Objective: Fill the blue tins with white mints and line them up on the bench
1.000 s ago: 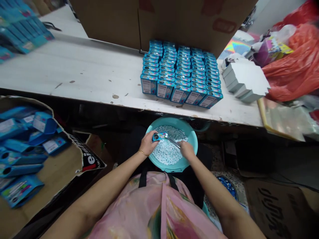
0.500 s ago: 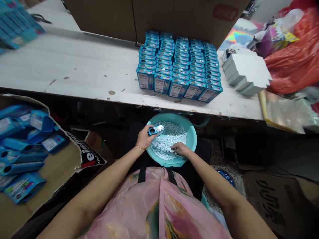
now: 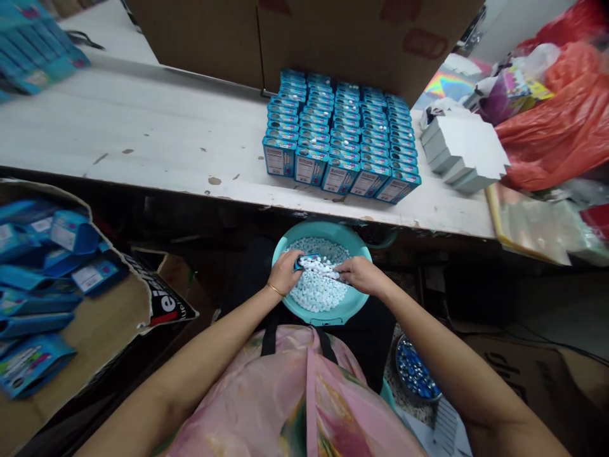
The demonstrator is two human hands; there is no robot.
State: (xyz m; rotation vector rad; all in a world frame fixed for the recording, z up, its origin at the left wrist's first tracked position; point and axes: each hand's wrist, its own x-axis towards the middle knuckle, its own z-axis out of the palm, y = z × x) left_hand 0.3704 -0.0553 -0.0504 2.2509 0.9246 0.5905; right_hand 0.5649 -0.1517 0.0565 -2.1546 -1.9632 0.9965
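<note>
A turquoise basin [image 3: 358, 306] full of small white pellets [image 3: 318, 293] rests on my lap. My left hand [image 3: 284, 273] grips a small blue box [image 3: 310, 258] low over the pellets, tilted, with its dark round hole at the hand's side. Opposite it, my right hand [image 3: 361, 274] is closed, fingertips together, at the basin's right side. White pellets are heaped between those fingertips and the box; whatever the fingers grip is hidden among them.
On the white table [image 3: 181, 139] stand several rows of blue boxes [image 3: 340, 174] against a large cardboard box [image 3: 323, 38]. White stacked pieces [image 3: 464, 149] and a red plastic bag [image 3: 556, 139] lie right. An open carton [image 3: 114, 317] of blue boxes stands left; a bowl [image 3: 417, 371] sits below right.
My right hand has risen out of the pellets and moved right, with pellets in front of its fingers. My left hand has lowered and tilted the blue box toward it. The view has shifted slightly.
</note>
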